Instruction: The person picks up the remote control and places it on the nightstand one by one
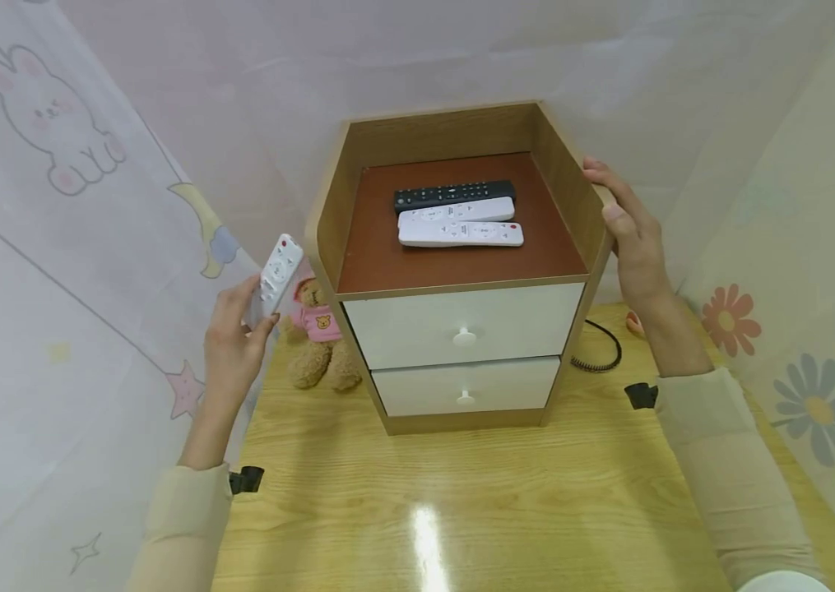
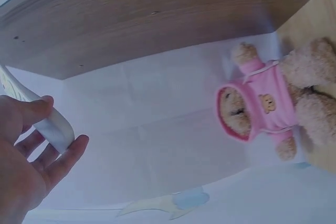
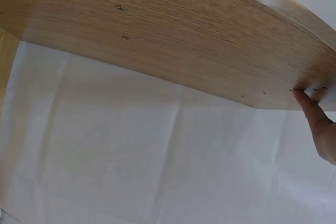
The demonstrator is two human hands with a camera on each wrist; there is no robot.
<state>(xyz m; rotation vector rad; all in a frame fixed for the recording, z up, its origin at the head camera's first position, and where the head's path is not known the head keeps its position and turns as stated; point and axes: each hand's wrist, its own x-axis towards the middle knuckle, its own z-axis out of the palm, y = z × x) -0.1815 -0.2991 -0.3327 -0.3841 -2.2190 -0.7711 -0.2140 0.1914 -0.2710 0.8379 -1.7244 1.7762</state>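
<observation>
My left hand [image 1: 235,333] holds a white remote control [image 1: 280,267] between thumb and fingers, left of a small wooden cabinet [image 1: 465,423]. The remote's buttoned face shows in the head view; the left wrist view catches its lower end [image 2: 55,132]. On the cabinet's brown top lie a black remote [image 1: 454,194] and two white remotes, the rear one [image 1: 491,210] partly covered by the front one [image 1: 461,234]. My right hand [image 1: 632,230] grips the right side panel at its upper edge. In the right wrist view one digit touches the panel's outer face [image 3: 173,40].
Two white drawers [image 1: 417,325] with round knobs front the cabinet. A teddy bear [image 1: 321,329] in a pink hoodie sits to its left, and a dark coiled cord [image 1: 598,366] lies to its right. Patterned curtains [image 1: 54,247] surround the wooden table [image 1: 521,493].
</observation>
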